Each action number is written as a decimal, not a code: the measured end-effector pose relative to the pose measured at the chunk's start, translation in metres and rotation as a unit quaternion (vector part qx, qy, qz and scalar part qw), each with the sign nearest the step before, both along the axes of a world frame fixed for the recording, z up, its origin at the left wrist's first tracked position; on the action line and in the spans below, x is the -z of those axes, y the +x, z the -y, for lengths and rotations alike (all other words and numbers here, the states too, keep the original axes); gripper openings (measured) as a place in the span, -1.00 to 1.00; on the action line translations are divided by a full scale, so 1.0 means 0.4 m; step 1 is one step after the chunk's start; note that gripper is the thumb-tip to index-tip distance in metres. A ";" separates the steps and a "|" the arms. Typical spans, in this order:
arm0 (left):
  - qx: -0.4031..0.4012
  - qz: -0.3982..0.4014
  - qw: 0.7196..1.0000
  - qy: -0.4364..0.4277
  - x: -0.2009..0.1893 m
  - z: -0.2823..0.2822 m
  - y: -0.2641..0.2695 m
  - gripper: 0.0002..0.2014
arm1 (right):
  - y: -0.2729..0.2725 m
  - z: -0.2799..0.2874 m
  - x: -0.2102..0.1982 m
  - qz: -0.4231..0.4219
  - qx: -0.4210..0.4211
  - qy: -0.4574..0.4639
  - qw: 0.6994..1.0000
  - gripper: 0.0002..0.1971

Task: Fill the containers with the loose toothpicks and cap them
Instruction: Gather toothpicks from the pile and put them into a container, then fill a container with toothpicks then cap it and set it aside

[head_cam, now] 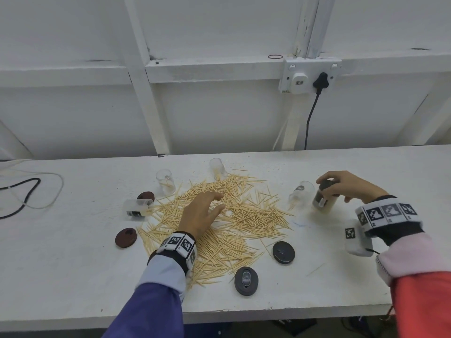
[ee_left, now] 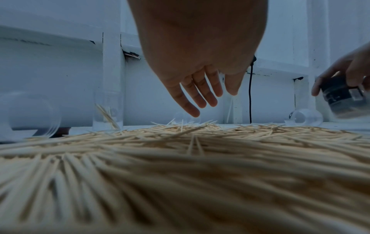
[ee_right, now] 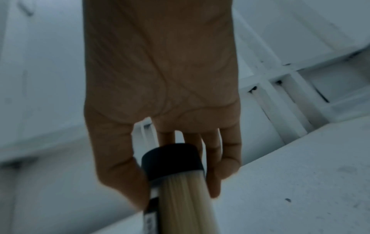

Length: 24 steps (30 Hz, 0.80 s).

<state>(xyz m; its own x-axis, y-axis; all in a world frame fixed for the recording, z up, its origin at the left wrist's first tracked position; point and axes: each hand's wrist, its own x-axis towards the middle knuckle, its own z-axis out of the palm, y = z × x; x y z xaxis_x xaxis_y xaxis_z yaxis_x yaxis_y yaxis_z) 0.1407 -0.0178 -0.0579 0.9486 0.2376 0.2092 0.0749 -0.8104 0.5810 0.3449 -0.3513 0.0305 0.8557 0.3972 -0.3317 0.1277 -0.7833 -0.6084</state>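
Right hand (head_cam: 346, 185) curls its fingers round the black cap of a filled container (head_cam: 323, 197), tilted, its base near the table (head_cam: 73, 276) to the right of the toothpick pile (head_cam: 239, 215). Left hand (head_cam: 202, 213) hovers above the pile's middle, fingers spread and relaxed, holding nothing. Left of the pile, one clear container (head_cam: 136, 208) lies on its side and another (head_cam: 166, 184) stands upright. A dark cap (head_cam: 283, 252) and a grey cap (head_cam: 246, 281) lie at the pile's near right edge.
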 end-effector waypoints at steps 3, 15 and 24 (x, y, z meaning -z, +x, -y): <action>0.002 -0.003 1.000 0.004 0.004 -0.002 0.002 -0.67 | 0.001 -0.004 0.034 0.045 -0.006 -0.050 0.998 -0.63; 0.008 -0.012 1.000 0.015 0.008 -0.005 0.000 -0.70 | -0.044 -0.140 0.108 0.285 -0.219 -0.321 0.876 -0.31; 0.018 -0.019 0.999 0.046 0.000 -0.003 -0.001 -0.69 | -0.047 -0.193 0.095 0.309 -0.203 -0.251 0.895 -0.55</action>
<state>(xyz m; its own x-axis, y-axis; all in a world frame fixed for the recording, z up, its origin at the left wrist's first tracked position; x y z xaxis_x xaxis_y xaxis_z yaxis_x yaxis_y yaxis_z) 0.1402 -0.0166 -0.0577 0.9640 0.1844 0.1915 0.0656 -0.8630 0.5009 0.3259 -0.2740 -0.0075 0.7563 0.6506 -0.0685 0.6541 -0.7508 0.0917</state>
